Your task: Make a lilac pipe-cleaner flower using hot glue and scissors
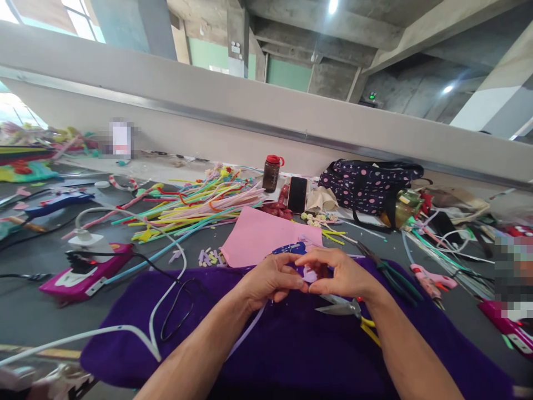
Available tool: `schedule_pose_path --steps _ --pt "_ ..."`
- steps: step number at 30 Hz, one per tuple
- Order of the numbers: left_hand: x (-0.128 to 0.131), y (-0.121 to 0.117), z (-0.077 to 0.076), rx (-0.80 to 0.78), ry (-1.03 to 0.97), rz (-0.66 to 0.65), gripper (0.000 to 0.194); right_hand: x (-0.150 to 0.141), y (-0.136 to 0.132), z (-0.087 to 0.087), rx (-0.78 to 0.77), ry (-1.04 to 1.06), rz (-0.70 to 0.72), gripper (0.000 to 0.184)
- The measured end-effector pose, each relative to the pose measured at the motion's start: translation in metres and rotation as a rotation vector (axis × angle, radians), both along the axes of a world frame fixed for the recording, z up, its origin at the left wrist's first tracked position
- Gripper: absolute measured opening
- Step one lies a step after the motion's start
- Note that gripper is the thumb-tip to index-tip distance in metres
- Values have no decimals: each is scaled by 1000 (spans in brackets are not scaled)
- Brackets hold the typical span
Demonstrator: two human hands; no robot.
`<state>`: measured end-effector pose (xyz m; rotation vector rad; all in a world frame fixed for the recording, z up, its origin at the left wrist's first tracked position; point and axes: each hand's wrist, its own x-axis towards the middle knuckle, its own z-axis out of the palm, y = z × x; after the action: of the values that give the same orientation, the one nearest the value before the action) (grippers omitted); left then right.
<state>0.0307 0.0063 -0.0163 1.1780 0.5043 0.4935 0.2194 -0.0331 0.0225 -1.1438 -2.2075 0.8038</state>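
Observation:
My left hand and my right hand meet above a purple cloth, fingers pinched together on a small lilac craft piece. A pale lilac strip trails from my left hand down toward me. A blue and pink shape lies just behind the fingers. Small scissors with yellow handles rest on the cloth under my right wrist.
A pink sheet lies beyond the hands, and several coloured pipe cleaners are heaped farther left. A glue gun on a magenta stand sits left with its cables. Green pliers, a phone, a bottle and a dotted bag stand right.

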Motion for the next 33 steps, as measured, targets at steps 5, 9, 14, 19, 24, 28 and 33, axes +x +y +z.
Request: schedule_pose_path --steps 5,9,14,19,24,28,33 --pt "0 0 2 3 18 -14 46 -2 0 1 77 -13 33 27" --pt "0 0 3 -2 14 -1 47 -2 1 -1 66 -8 23 24" --pt "0 -1 3 -3 13 23 48 -1 1 -3 37 -4 8 24" --pt "0 -1 3 -4 12 24 47 -1 1 -3 21 13 0 22" --pt "0 -1 4 -9 21 43 49 -2 1 -3 23 21 3 21" --pt "0 -2 5 -5 23 47 49 -2 0 -3 26 18 -4 21" --pt "0 -2 6 1 18 50 49 -2 1 -4 26 11 -1 19"
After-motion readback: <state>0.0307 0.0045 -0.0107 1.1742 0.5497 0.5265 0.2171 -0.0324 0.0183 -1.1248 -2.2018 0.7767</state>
